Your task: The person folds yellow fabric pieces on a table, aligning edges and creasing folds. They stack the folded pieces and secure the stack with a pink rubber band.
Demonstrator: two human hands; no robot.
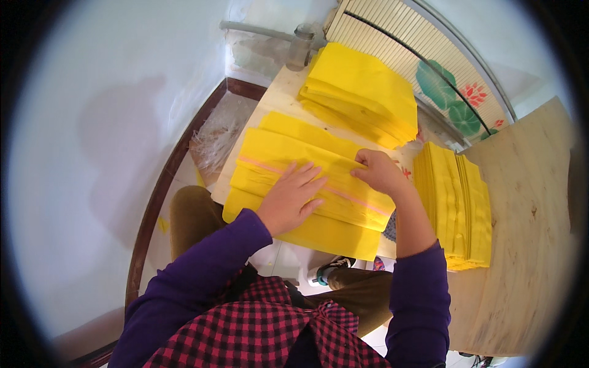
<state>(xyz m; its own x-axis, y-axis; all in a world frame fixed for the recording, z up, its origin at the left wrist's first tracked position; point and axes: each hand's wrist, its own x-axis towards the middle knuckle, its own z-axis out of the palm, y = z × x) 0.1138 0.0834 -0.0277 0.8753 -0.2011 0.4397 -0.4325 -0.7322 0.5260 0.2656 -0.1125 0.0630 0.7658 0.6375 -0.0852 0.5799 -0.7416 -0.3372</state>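
Observation:
In front of me, yellow fabric sheets [270, 144] overlap on a light wooden table, with a pinkish-orange strip [261, 163] running across the upper one. My left hand [292, 200] rests palm down on this sheet, its fingers stretched out and slightly apart across the strip. Near the sheet's far right part, my right hand [380, 173] has thumb and forefinger pinched together on the fabric. Its other fingers are curled, and what lies under them is hidden. The nearest yellow layer hangs past the table's front edge towards my lap.
A thick stack of folded yellow fabric [362, 86] sits at the back of the table. Another yellow stack [454, 208] stands to the right, beside a large wooden board [521, 233]. A clear jar [300, 48] is by the back corner. Clear plastic [222, 132] lies left of the table, near the wall.

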